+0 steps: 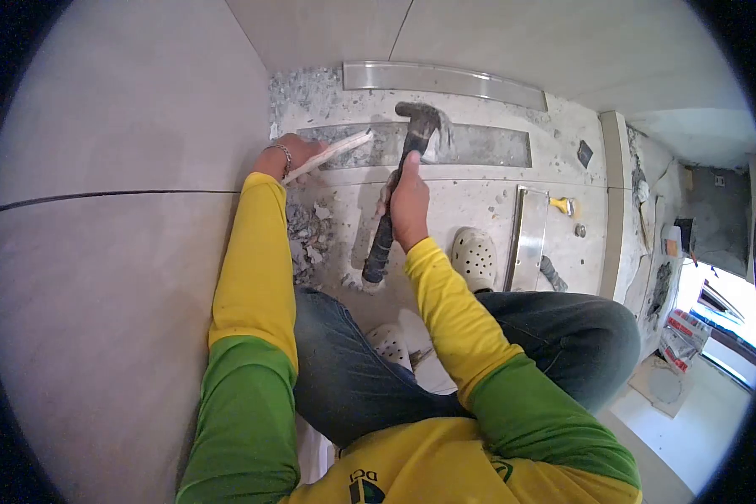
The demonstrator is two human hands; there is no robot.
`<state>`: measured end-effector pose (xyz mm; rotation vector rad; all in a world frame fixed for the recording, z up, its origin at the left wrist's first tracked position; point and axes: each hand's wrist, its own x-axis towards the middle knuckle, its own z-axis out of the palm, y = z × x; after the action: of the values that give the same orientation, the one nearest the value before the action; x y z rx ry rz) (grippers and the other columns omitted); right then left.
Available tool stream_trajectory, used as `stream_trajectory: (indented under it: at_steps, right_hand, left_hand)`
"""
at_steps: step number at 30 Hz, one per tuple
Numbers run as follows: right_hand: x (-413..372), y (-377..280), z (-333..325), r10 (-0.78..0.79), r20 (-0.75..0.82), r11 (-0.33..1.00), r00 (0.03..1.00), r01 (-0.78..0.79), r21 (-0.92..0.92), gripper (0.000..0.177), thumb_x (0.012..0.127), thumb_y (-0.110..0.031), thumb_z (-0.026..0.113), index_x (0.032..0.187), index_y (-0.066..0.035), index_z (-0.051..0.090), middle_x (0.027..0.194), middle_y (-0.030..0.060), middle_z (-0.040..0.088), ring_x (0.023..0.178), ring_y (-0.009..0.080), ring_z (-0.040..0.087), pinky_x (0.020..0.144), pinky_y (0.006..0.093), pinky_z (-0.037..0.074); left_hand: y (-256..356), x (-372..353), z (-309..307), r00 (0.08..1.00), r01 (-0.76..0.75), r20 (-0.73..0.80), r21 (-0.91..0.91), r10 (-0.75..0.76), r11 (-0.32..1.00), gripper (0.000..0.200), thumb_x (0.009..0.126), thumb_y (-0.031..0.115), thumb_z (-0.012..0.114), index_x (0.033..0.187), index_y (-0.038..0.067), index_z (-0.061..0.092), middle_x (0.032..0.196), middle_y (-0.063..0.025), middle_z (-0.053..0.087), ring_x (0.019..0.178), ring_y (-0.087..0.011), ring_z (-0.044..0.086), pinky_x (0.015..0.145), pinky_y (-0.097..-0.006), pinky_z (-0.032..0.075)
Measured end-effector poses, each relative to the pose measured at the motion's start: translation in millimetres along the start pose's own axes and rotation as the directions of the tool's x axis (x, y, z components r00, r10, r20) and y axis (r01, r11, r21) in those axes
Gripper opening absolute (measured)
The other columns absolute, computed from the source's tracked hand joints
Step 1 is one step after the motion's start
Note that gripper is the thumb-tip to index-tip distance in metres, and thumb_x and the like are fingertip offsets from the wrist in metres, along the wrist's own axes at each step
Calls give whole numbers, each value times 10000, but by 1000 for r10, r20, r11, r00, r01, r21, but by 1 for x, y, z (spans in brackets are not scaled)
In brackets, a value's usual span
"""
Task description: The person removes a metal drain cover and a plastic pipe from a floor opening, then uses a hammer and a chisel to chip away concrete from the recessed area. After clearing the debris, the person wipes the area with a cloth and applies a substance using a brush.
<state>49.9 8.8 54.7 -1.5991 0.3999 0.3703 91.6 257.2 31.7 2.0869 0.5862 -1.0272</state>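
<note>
My right hand (408, 206) is closed round the dark, wrapped handle of a claw hammer (420, 122), its head raised over the long recess (487, 147) in the floor. At the recess's left end, my left hand (301, 151) grips a pale, narrow bar (332, 155) that slants up to the right. The far tip of the bar overlaps the recess, left of the hammer head. Part of my left hand's fingers is hidden behind the bar. Broken grey rubble (307, 239) lies on the floor just below my left hand.
A metal channel strip (445, 82) lies along the far wall, and another metal piece (527, 235) is beside my right shoe (475, 256). Further right are a yellow-handled brush (563, 205), a dark tile chip (585, 154) and a raised sill (617, 185). A tiled wall (118, 126) rises close at left.
</note>
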Motion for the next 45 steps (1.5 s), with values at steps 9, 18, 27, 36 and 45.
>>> stream_trajectory:
  at_steps: [9,18,27,36,45]
  right_hand:
    - [26,-118,-40,-230,72,954,971,240,-182,636,955,-666,387,699,-93,495,528,22,456,389,156,453,390,308,404]
    - [-80,-269,-149,-198,32,980,980,198,-2,551,909,-712,448,785,-175,467,559,-45,400,427,94,401,418,253,351]
    - [-185,-280,-280,-324,190,786,927,152,600,497,998,-539,441,889,-58,501,557,-33,327,410,90,310,378,262,285]
    - [-223,-221,-315,-348,23,704,937,246,666,465,1018,-499,422,892,-59,504,554,-29,323,413,107,332,397,288,305]
    - [-224,-218,-319,-372,-2,657,928,265,705,436,1022,-454,442,866,-53,514,551,-32,320,435,104,351,411,286,318]
  left_hand:
    - [-4,42,-30,964,114,-249,66,-94,991,614,911,612,514,1075,56,716,864,-163,726,696,-249,706,710,-433,565]
    - [-9,70,6,953,-52,-260,359,153,932,525,924,518,547,1038,38,726,917,-177,724,734,-292,710,754,-439,548]
    - [50,9,40,996,74,-51,-77,-78,994,499,904,482,546,1170,81,677,1259,-150,636,1127,-357,624,929,-451,511]
    - [12,92,91,896,105,-444,193,-8,976,420,887,405,586,1134,86,703,1207,-132,665,1113,-334,643,950,-442,505]
    - [71,41,109,946,-100,-274,256,172,961,456,923,394,512,1174,48,672,1199,-233,639,1126,-369,625,968,-463,487]
